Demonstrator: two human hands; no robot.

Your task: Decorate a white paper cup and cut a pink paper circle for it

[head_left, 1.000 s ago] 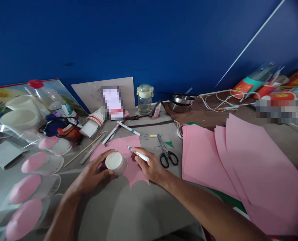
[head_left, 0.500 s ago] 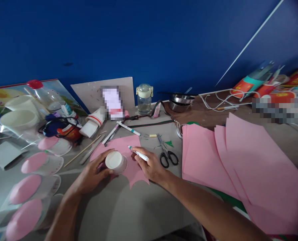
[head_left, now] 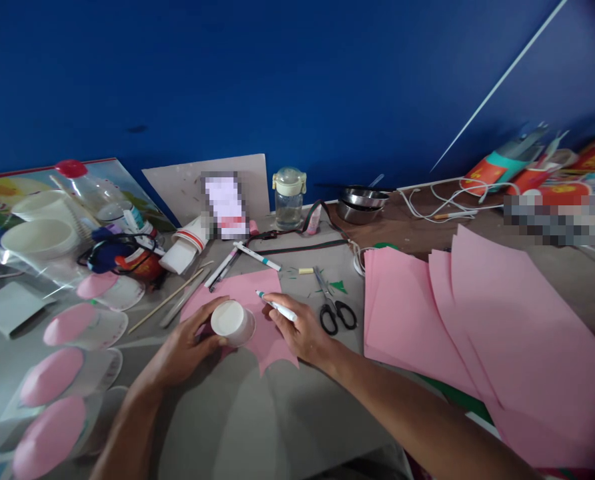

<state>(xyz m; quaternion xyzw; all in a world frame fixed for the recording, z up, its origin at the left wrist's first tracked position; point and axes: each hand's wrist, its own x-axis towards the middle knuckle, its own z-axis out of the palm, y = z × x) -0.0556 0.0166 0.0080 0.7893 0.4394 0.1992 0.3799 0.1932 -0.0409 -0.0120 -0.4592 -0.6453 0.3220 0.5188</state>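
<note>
A lidded jar (head_left: 289, 207) stands left of stacked metal bowls (head_left: 360, 212).

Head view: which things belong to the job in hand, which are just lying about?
In the job:
- upturned paper cup, in the left hand
- marker, in the right hand
- cut pink sheet
- probably, though untouched: scissors, pink sheet stack

Likely just lying about:
- lidded jar
- metal bowls
- red-capped bottle

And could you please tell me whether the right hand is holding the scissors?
No, the right hand holds a white marker, while the scissors lie on the table beside that hand.
</note>
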